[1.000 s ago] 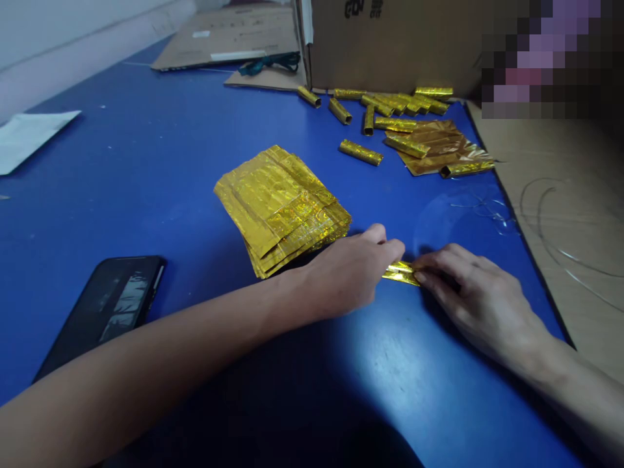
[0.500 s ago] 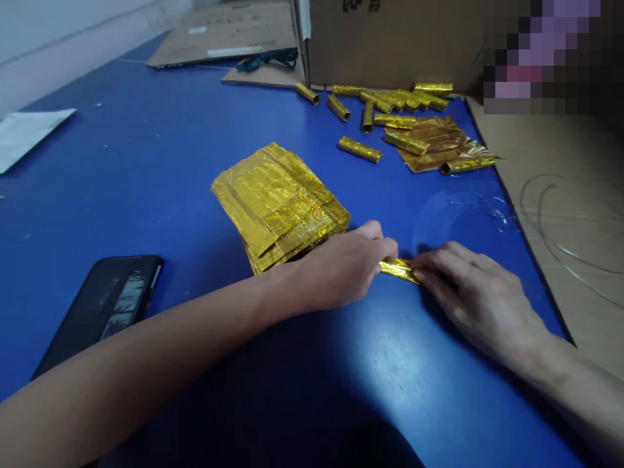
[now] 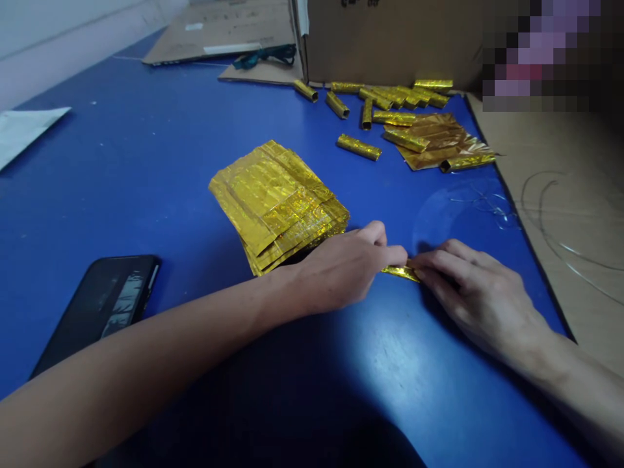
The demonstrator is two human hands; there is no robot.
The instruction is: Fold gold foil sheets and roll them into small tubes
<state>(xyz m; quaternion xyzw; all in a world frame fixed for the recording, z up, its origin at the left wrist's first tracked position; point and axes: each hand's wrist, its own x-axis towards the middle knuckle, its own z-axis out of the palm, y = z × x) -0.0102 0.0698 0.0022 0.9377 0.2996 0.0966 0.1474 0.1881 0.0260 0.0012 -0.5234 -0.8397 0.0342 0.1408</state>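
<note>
Between my two hands a narrow strip of folded gold foil [image 3: 400,272] lies low over the blue table. My left hand [image 3: 348,268] is closed on its left end, with the index finger stretched along the top. The fingers of my right hand [image 3: 470,283] pinch the right end. Much of the strip is hidden by the fingers. Just behind my left wrist rests a stack of flat gold foil sheets [image 3: 280,198]. Several rolled gold foil tubes [image 3: 359,147] lie scattered farther back, some on a brownish foil sheet [image 3: 441,130].
A black phone [image 3: 100,305] lies on the table [image 3: 160,143] at the left. Dark glasses [image 3: 266,56] rest on cardboard at the back, beside a large cardboard box [image 3: 390,45]. Thin clear strands [image 3: 492,209] curl near the right edge. A pale paper [image 3: 29,133] lies far left.
My left index finger has slid slightly right along the foil strip, covering more of it. The right hand stays almost in place. The whole view has shifted a little.
</note>
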